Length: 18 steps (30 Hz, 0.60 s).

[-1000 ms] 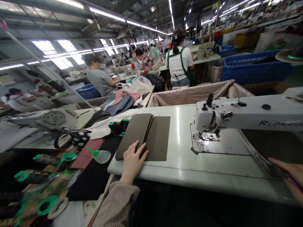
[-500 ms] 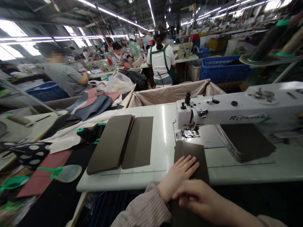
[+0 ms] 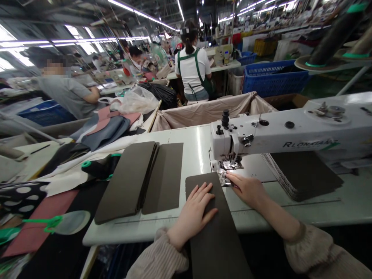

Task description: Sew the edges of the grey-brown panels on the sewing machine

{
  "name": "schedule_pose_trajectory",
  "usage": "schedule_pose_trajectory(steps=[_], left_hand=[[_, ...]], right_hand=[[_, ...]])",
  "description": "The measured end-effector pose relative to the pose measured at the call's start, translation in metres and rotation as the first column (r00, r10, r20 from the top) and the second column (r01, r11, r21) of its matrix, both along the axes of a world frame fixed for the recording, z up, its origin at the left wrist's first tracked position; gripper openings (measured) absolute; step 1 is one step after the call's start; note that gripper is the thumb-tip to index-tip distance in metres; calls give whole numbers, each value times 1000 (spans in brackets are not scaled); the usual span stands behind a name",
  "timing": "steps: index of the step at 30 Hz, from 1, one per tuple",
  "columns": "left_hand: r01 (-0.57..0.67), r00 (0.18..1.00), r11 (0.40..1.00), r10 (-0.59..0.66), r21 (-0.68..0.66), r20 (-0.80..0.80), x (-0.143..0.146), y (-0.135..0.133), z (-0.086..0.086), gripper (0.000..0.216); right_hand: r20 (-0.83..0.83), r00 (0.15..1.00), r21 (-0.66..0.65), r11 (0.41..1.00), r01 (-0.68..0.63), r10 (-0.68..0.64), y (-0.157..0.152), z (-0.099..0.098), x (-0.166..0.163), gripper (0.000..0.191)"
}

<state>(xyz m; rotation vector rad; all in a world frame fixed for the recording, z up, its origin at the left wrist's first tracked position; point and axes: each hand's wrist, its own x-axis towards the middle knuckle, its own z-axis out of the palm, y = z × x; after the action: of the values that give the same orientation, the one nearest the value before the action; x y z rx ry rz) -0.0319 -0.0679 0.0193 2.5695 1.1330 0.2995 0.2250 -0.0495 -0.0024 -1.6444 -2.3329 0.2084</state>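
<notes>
My left hand (image 3: 193, 213) lies flat, fingers spread, on a long dark olive-brown panel (image 3: 221, 244). That panel's far end rests on the table and its near end hangs over the front edge. My right hand (image 3: 251, 192) reaches to the metal needle plate of the white sewing machine (image 3: 279, 131), just in front of the presser foot (image 3: 232, 164). Its fingers are closed together at the plate, and what they hold, if anything, is hidden. The panel lies left of the needle, apart from the presser foot.
Left on the table (image 3: 192, 155) sits a stack of dark panels (image 3: 128, 178), with further pieces (image 3: 165, 178) beside it. Under the machine arm lies another stack (image 3: 305, 174). A black thread cone (image 3: 97, 168) and fabric scraps are farther left. Co-workers sit beyond a cloth-lined bin (image 3: 203, 114).
The panel's far end has shifted left, away from the presser foot, with my left hand on it. My right hand has moved from beside my left wrist forward to the needle plate.
</notes>
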Motion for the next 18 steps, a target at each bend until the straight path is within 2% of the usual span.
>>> schedule_pose_trajectory(steps=[5, 7, 12, 18], left_hand=[[54, 997, 998, -54, 11, 46, 18, 36, 4, 69], [88, 995, 996, -89, 11, 47, 21, 43, 4, 76], [148, 988, 988, -149, 32, 29, 23, 49, 2, 79], [117, 993, 992, -118, 41, 24, 25, 46, 2, 77]], right_hand=[[-23, 999, 34, 999, 32, -31, 0, -4, 0, 50], [-36, 999, 43, 999, 31, -30, 1, -5, -1, 49], [-21, 1000, 32, 999, 15, -14, 2, -6, -1, 52], [20, 1000, 13, 1000, 6, -6, 2, -6, -1, 53]])
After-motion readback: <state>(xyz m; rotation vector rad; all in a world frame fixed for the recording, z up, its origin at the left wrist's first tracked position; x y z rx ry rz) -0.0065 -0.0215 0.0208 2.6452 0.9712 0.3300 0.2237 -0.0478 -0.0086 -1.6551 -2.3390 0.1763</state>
